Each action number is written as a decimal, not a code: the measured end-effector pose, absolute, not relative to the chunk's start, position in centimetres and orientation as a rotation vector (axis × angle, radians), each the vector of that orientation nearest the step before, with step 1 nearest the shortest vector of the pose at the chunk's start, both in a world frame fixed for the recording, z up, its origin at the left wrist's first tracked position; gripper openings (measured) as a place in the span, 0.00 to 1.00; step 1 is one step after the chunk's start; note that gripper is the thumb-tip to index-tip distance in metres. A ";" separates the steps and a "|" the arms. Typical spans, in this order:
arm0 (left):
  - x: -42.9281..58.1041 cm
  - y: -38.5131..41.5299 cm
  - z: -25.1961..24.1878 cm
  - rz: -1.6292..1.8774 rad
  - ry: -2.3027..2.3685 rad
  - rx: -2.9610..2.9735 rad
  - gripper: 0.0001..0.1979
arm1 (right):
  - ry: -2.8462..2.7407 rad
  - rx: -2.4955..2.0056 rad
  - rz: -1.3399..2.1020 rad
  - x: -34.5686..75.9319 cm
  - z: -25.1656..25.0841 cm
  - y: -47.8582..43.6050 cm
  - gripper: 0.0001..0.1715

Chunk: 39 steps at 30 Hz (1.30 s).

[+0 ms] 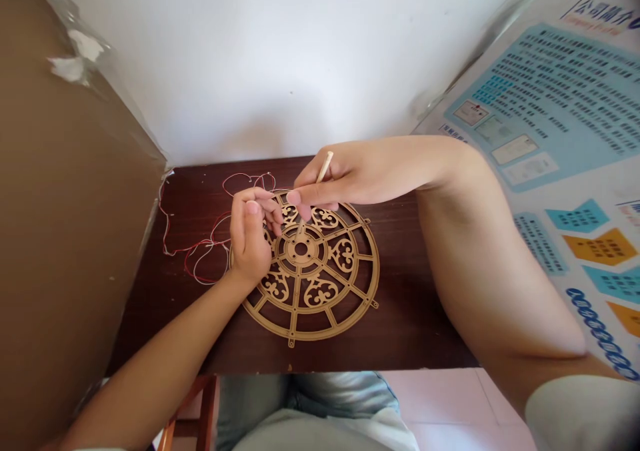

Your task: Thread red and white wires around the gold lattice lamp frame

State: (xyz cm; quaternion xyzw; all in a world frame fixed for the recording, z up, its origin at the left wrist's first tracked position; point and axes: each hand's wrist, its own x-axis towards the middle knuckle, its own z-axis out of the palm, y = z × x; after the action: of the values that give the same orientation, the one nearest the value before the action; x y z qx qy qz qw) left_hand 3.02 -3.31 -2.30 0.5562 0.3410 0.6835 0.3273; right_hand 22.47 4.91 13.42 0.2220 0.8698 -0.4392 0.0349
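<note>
A round, laser-cut wooden disc (320,274) with ornate openwork lies flat on a dark brown table (400,318). My left hand (253,234) rests on the disc's left edge, fingers curled and pinched together near its upper part; what they pinch is too small to make out. My right hand (340,181) hovers over the top of the disc, fingers closed around a thin wooden stick (325,166) that points down toward the pattern. A tangle of red and white thin wire (205,251) lies on the table to the left of the disc.
A brown cardboard panel (65,238) stands along the left. A white wall (280,58) is at the back. A printed poster with blue and orange blocks (565,144) leans on the right. My lap and pale floor tiles (450,404) show below the table's front edge.
</note>
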 end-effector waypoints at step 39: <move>3.2 -2.6 -3.2 1.681 0.914 1.432 0.20 | 2.768 0.744 -1.249 21.6 13.2 4.3 0.27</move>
State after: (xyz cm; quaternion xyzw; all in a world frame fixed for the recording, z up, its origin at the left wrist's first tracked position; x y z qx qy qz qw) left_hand 3.21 -2.65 -3.15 0.5573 0.3559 0.6543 0.3669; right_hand 21.58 4.26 13.17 0.2379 0.8853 -0.3994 0.0077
